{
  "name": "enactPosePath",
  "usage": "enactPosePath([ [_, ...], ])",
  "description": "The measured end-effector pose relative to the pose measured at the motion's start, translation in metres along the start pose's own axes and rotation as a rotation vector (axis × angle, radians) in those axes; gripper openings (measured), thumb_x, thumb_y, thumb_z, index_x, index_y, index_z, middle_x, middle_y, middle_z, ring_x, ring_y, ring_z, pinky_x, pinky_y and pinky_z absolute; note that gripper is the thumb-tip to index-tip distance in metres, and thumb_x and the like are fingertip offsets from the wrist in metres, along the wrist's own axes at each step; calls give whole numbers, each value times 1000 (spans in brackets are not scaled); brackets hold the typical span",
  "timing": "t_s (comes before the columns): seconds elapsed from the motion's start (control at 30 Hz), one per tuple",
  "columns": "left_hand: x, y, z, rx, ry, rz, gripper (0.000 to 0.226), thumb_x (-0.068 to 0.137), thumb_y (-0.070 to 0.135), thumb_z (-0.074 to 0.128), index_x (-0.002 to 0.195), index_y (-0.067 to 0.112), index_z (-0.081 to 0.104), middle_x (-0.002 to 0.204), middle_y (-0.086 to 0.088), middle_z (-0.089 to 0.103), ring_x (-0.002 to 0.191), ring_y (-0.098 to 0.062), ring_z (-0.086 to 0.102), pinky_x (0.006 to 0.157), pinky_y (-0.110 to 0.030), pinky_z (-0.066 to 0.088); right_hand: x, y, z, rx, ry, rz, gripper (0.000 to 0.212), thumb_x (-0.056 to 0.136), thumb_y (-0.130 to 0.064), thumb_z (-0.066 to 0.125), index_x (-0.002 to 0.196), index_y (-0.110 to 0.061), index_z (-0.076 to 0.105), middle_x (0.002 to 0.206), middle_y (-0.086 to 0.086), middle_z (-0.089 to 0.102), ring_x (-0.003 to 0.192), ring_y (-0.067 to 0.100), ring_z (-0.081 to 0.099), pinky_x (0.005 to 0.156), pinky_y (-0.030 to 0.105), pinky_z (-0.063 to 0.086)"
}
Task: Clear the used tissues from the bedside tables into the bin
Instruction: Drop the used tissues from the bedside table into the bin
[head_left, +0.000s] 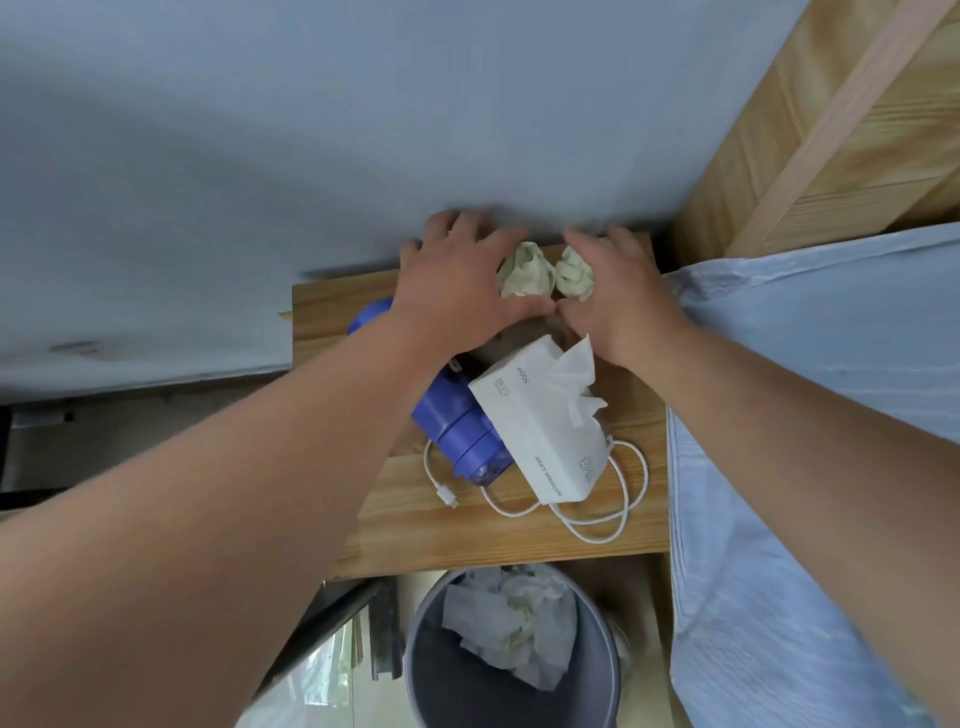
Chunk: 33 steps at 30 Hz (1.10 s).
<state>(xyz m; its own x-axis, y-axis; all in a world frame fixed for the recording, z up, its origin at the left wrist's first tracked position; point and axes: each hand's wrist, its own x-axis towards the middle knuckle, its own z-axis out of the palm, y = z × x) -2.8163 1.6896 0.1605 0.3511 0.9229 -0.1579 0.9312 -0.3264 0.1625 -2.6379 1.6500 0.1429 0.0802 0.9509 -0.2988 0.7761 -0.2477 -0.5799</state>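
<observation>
Two crumpled tissues are being reached for behind the tissue box (540, 426): the left hand (460, 288) is spread wide over the left tissue (525, 271), the right hand (621, 296) cupped around the right tissue (574, 273), neither lifted yet (a firm grip cannot be confirmed). Both still lie on the surface (519, 535), beyond the box. In front of the box, the bin (431, 670) is already seen holding several discarded tissues, so part appears done.
</observation>
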Motion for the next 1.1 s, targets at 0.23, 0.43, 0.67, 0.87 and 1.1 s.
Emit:
enactPosePath([
  [0.23, 17, -6, 7, -33, -70, 134, 71, 86, 64, 70, 147, 30, 56, 142, -5, 59, 143, -28, 42, 106, -48, 47, 6, 8, 7, -92, 44, -39, 52, 90, -11, 66, 141, -20, 60, 153, 13, 44, 139, 38, 42, 113, 43, 41],
  [0.43, 27, 5, 15, -97, -179, 127, 60, 89, 42, 67, 145, 29, 51, 144, -3, 56, 143, -30, 41, 103, -59, 48, 7, 9, 16, -148, 102, -70, 36, 89, -16, 64, 126, -16, 66, 131, 16, 59, 123, 40, 54, 98, 45, 49],
  [0.67, 27, 7, 25, -171, -118, 127, 53, 87, 29, 67, 139, 26, 55, 137, -6, 57, 134, -33, 44, 93, -50, 40, -2, 8, 14, -30, 138, -78, 34, 94, -24, 64, 128, -19, 68, 129, 13, 61, 119, 33, 58, 97, 47, 51],
  [0.87, 17, 9, -4, -323, 43, 120, 49, 88, 24, 67, 135, 15, 59, 127, -12, 64, 121, -38, 53, 99, -53, 48, -16, -4, -7, 157, 276, -85, 30, 91, -20, 71, 121, -13, 71, 122, 14, 64, 113, 32, 62, 94, 39, 52],
  [1.1, -53, 25, -50, -943, 314, -172, 36, 88, 17, 66, 121, 27, 55, 95, 13, 66, 78, -3, 62, 68, -23, 54, -56, -20, -53, 421, 366, -34, 43, 85, -29, 77, 127, -29, 68, 123, -6, 68, 108, 7, 65, 92, 19, 51],
])
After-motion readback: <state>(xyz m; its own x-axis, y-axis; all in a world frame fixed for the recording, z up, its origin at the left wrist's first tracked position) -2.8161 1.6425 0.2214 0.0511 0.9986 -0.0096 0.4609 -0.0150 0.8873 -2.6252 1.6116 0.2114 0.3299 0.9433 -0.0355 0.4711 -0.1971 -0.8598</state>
